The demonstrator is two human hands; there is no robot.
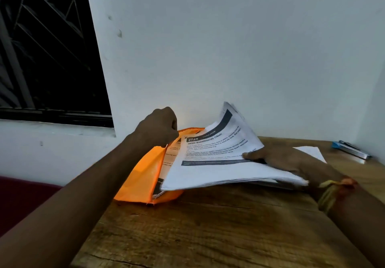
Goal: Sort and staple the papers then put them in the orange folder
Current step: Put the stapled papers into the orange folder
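An orange folder [140, 176] stands open at the left edge of the wooden table [208, 230]. My left hand [158, 127] is clenched on its upper flap and holds it up. A thick stack of printed papers [210, 163] lies partly inside the folder's mouth, its far corner curling upward. My right hand [291, 161] grips the stack from the right, thumb on top and fingers beneath. The top sheet reads "Wipe Baseboards Clean". More printed sheets show deeper inside the folder.
A single white sheet [311, 152] lies on the table behind my right hand. A blue and silver stapler [350, 150] sits at the far right against the wall. The white wall rises close behind. A dark window is at the upper left.
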